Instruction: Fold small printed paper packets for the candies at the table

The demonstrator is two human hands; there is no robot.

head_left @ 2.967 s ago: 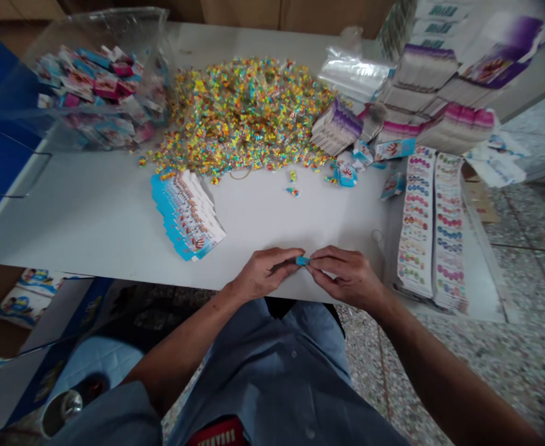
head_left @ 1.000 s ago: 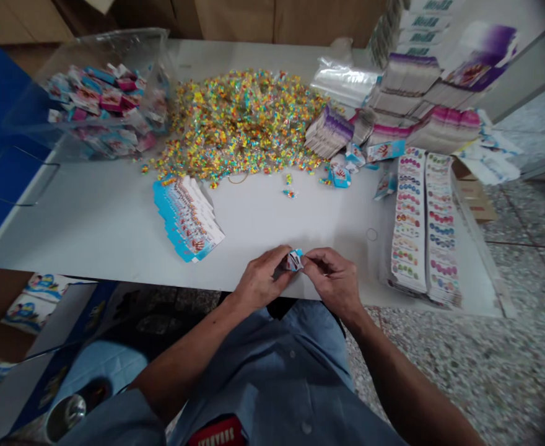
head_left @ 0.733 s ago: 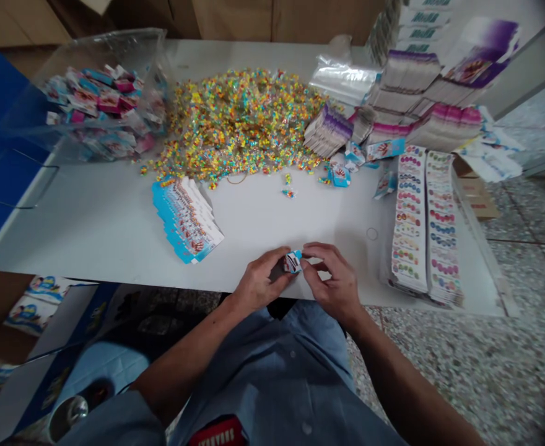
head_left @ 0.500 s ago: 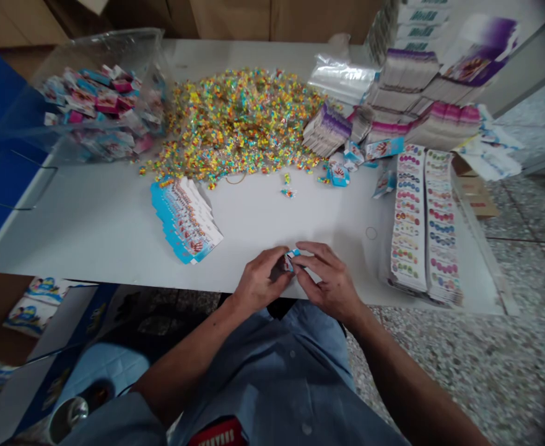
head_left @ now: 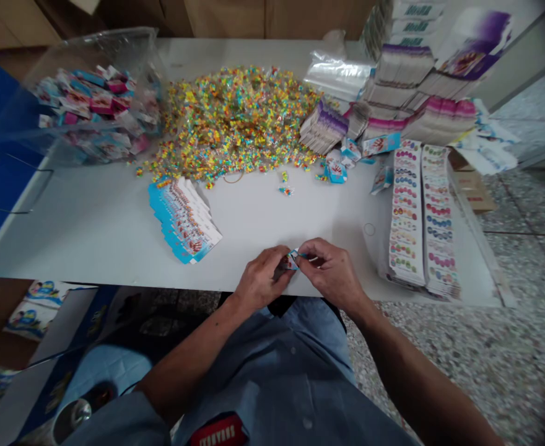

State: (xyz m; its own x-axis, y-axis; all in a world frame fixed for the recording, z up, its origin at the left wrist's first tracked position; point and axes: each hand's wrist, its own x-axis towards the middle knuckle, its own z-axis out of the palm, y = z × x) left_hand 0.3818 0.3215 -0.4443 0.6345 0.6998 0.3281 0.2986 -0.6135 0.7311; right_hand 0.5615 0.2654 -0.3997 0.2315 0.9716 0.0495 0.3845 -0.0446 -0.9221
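The left hand (head_left: 262,279) has a small blue-and-white box (head_left: 292,260) pinched just above the front of the table (head_left: 254,217), right hand (head_left: 331,271) pinching its end, insides too tiny to make out. Far left, a clear bin (head_left: 143,46) is loaded with pink and blue cartons (head_left: 91,102).

We see brown boxes (head_left: 226,18) behind the desk (head_left: 87,217), clear plastic (head_left: 337,74) near its back edge, and speckled floor (head_left: 527,347) at right.
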